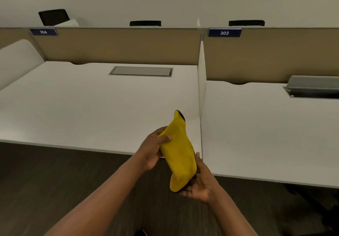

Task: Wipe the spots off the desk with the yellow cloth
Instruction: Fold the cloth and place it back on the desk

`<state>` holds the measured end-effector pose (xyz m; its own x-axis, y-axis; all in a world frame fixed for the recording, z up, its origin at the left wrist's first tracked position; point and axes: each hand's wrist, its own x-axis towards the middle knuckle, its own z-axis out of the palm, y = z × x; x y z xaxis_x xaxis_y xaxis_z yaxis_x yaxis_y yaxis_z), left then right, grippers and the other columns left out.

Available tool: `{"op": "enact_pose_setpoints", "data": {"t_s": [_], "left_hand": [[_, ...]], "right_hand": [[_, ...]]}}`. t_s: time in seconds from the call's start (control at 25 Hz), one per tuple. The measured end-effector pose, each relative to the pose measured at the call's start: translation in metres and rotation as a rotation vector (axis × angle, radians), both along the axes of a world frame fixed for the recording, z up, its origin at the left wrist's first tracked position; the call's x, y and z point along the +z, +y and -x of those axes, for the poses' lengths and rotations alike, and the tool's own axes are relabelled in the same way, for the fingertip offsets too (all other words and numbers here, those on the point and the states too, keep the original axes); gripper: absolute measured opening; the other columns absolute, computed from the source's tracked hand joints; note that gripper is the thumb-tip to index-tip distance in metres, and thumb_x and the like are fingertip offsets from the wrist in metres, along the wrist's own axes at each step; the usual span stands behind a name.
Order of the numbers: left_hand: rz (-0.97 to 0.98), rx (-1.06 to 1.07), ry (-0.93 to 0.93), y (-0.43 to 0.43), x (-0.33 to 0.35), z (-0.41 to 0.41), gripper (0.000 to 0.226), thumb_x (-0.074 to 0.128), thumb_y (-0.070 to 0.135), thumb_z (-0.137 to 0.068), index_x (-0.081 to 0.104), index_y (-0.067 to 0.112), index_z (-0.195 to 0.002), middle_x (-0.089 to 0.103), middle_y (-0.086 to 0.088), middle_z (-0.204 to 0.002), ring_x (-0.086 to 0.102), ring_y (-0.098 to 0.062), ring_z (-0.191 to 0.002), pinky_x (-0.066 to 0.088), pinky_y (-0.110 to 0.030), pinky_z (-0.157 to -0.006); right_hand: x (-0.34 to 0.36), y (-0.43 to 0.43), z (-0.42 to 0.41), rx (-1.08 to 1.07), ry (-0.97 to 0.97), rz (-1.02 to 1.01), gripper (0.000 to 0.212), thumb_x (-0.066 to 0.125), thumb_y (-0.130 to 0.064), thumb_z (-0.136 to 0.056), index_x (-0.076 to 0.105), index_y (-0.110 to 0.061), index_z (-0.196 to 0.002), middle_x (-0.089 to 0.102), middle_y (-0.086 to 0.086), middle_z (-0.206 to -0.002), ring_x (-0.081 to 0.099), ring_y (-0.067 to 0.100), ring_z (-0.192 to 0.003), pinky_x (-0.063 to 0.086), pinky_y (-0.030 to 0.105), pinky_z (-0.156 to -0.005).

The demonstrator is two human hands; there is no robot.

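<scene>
Two hands on the yellow cloth (178, 155), which is off the table (91, 103), held in the air at its near edge, folded into a long bundle. Long axis runs away from the person: far tip up over the surface, near end low over the floor (55, 180). Left hand (153, 149) pinches the upper left edge, thumb on top. Right hand (199, 184) cups the lower end from below, fingers curled under. Table lies ahead and left of the hands, so left is nearer. No spots visible at this resolution. Divider (201, 81) stands just right of the cloth tip.
</scene>
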<state>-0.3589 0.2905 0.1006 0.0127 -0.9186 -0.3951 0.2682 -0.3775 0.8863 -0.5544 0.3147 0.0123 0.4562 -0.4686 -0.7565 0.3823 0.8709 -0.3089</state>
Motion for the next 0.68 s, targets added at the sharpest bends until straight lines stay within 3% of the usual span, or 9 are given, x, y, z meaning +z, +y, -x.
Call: {"op": "enact_pose_setpoints", "data": {"t_s": [0.12, 0.2, 0.32, 0.44, 0.56, 0.68], "left_hand": [[-0.03, 0.031, 0.04, -0.007, 0.007, -0.014, 0.028, 0.062, 0.008, -0.091, 0.066, 0.017, -0.118, 0.07, -0.01, -0.121, 0.065, -0.03, -0.109, 0.059, -0.038, -0.077], [-0.046, 0.035, 0.0, -0.015, 0.012, -0.026, 0.028, 0.064, 0.014, -0.09, 0.066, 0.012, -0.118, 0.067, -0.015, -0.126, 0.065, -0.032, -0.11, 0.057, -0.041, -0.079], [-0.019, 0.023, -0.111, -0.032, 0.02, -0.05, 0.049, 0.071, 0.038, -0.083, 0.067, 0.009, -0.122, 0.071, -0.013, -0.123, 0.067, -0.031, -0.111, 0.058, -0.043, -0.088], [0.037, -0.027, -0.293, -0.053, 0.022, -0.08, 0.063, 0.074, 0.057, -0.072, 0.071, 0.014, -0.118, 0.074, -0.008, -0.118, 0.068, -0.031, -0.111, 0.055, -0.05, -0.099], [0.041, -0.012, -0.359, -0.083, 0.007, -0.124, 0.059, 0.082, 0.049, -0.075, 0.067, 0.014, -0.12, 0.071, -0.011, -0.12, 0.067, -0.035, -0.11, 0.055, -0.056, -0.099], [-0.133, -0.032, -0.346, -0.116, -0.016, -0.175, 0.059, 0.081, 0.031, -0.082, 0.054, 0.02, -0.134, 0.058, -0.015, -0.133, 0.062, -0.037, -0.112, 0.059, -0.05, -0.088]], "right_hand": [[0.005, -0.023, -0.003, -0.047, -0.034, 0.127, 0.083, 0.061, -0.072, -0.075, 0.053, -0.018, -0.138, 0.068, 0.021, -0.127, 0.067, 0.042, -0.113, 0.057, 0.056, -0.088], [0.008, -0.041, -0.009, -0.094, 0.014, 0.21, 0.08, 0.066, -0.065, -0.074, 0.054, -0.021, -0.139, 0.066, 0.018, -0.13, 0.065, 0.04, -0.116, 0.054, 0.057, -0.096], [0.014, -0.067, -0.022, -0.169, 0.061, 0.306, 0.076, 0.072, -0.05, -0.074, 0.053, -0.018, -0.139, 0.066, 0.016, -0.131, 0.063, 0.038, -0.119, 0.048, 0.057, -0.104], [0.016, -0.093, -0.037, -0.215, 0.078, 0.337, 0.066, 0.08, -0.031, -0.071, 0.053, -0.016, -0.13, 0.066, 0.015, -0.125, 0.062, 0.039, -0.116, 0.054, 0.053, -0.095], [0.016, -0.125, -0.065, -0.188, 0.081, 0.373, 0.062, 0.078, -0.017, -0.074, 0.052, -0.014, -0.13, 0.066, 0.015, -0.126, 0.062, 0.038, -0.116, 0.055, 0.049, -0.092], [0.018, -0.16, -0.104, -0.15, 0.128, 0.416, 0.059, 0.077, -0.016, -0.074, 0.055, -0.013, -0.128, 0.072, 0.01, -0.116, 0.065, 0.033, -0.112, 0.057, 0.04, -0.083]]}}
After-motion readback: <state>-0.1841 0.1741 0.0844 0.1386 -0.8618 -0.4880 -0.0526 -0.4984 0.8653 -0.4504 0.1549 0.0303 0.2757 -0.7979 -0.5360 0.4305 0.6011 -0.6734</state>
